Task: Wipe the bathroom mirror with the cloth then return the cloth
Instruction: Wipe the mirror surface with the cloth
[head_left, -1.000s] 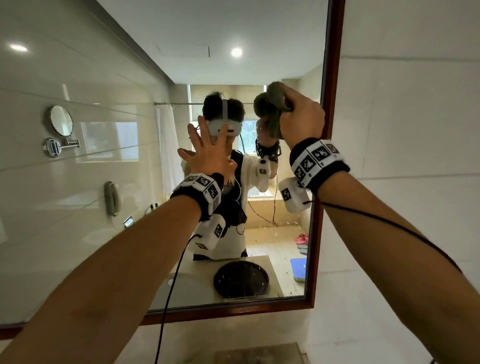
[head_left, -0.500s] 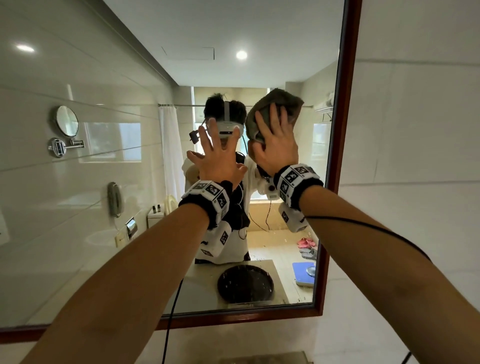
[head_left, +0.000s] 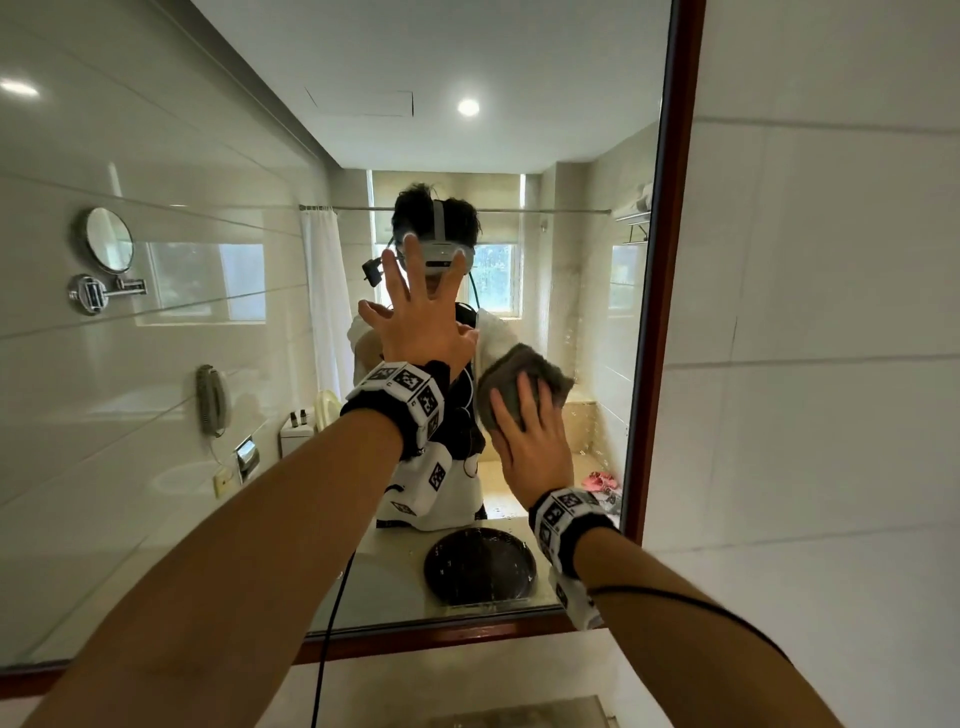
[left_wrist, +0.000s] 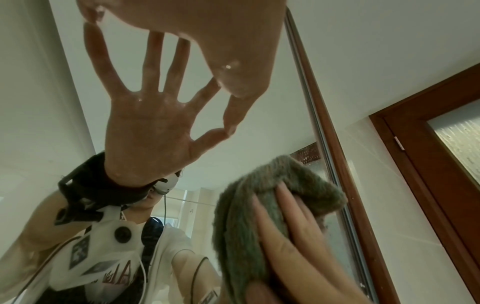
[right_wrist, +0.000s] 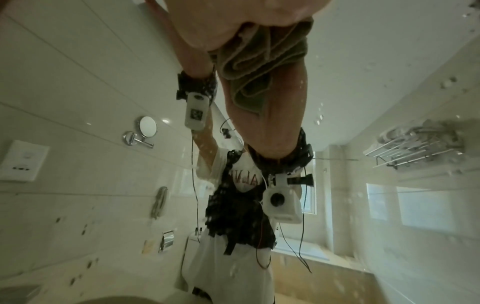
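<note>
One mirror, one cloth, two flat hands.

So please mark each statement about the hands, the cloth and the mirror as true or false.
1. The right hand presses the cloth flat on the mirror. True.
2. The left hand holds a spray bottle. False: it holds nothing, fingers spread on the glass.
3. The cloth is bright blue. False: it is grey-green.
4. The mirror has a reddish-brown wooden frame. True.
</note>
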